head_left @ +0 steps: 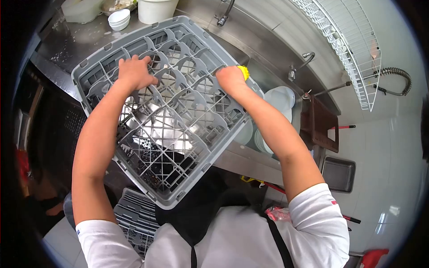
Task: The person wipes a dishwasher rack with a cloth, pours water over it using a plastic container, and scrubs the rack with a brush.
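A grey plastic dish rack (159, 200) with a grid of dividers lies in front of me, its near corner over the counter's edge. My left hand (134, 75) grips the dividers on the rack's left side, fingers spread and thumb bent around them. At the far right side, my right hand (231, 79) is closed in a fist. Something yellow with a rough edge (243, 72) sticks out of that fist, looking like a scrubber; most of it is hidden by the fingers.
White bowls (119, 18) and a white bucket (156, 10) stand at the back left. Plates (281, 99) sit in the sink on the right, below a tap (298, 67). A wire shelf (348, 42) hangs above. More grey racks (136, 207) stand low at my left.
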The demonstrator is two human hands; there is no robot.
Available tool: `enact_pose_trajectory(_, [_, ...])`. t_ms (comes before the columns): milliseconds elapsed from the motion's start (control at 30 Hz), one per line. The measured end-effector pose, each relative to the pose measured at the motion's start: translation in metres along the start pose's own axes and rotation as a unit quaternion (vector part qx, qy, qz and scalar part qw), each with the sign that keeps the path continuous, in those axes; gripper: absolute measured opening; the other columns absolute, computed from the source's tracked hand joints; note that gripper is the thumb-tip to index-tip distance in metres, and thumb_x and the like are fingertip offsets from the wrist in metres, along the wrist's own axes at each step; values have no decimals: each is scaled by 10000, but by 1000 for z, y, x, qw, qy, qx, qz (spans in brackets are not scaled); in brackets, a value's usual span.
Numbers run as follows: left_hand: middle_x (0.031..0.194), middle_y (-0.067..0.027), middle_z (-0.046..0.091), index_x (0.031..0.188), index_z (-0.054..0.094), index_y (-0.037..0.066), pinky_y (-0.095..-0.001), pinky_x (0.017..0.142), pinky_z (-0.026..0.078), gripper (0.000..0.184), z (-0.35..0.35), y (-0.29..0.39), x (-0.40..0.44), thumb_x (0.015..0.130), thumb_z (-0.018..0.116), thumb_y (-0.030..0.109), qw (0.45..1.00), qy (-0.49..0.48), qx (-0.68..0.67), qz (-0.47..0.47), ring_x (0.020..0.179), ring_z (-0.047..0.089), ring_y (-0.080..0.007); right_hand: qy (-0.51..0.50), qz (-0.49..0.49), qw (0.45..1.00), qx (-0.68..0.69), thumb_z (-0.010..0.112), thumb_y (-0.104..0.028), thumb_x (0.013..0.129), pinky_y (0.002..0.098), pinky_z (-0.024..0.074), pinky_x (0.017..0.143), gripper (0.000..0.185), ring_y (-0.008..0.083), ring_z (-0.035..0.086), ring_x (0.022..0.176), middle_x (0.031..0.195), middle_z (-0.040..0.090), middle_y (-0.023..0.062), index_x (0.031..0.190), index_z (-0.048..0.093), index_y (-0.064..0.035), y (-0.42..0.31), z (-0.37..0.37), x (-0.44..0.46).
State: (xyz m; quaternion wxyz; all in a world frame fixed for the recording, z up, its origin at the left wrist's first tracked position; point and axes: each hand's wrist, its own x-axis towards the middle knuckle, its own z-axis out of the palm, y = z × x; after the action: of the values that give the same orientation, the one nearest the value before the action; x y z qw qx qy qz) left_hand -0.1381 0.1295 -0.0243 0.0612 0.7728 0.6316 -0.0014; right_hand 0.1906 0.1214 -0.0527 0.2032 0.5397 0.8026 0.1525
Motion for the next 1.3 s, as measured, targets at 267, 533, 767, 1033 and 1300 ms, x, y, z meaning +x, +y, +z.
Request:
enact_pose_trajectory(267, [1257,-185,632,1369,618,206,-509,1042,387,801,-3,6,3,660,793,536,1000,-23,10,-4,1166,627,-363,20,8,1000,17,601,-145,859,441,605,707,180,320,757,841,887,763,144,835,769,-86,0,-6,-9])
enact_pose_trajectory(533, [1240,-163,624,1352,614,224,-507,1022,393,785,3,10,5,641,809,492,1000,-9,16,-8,1168,614,-361,-47,-5,997,-59,864,-250,712,435,605,753,289,307,750,875,890,759,133,943,769,-105,40,-114,-27])
enact_pose_trajectory(767, [1234,-160,622,1348,617,242,-499,1017,386,784,11,6,5,628,824,476,1000,19,-7,2,1170,607,-356,-73,-50,991,-98,746,-189,804,425,605,784,205,315,747,919,963,767,110,992,776,-116,51,-121,23])
enact_pose_trajectory(1033, [1203,-164,618,1344,623,230,-509,1035,363,782,7,4,7,627,826,466,1000,-2,-22,14,1148,611,-366,-156,-120,971,-137,794,-153,768,417,584,873,278,304,718,1084,1147,750,120,1040,787,-95,3,-67,93])
enact_pose_trajectory(1300, [1252,-176,600,1392,582,214,-503,1042,355,792,5,3,7,684,810,486,999,-38,-10,13,1191,587,-366,-121,-111,973,-163,848,-241,760,405,582,882,378,255,719,1099,1159,754,86,1105,780,-106,8,-81,81])
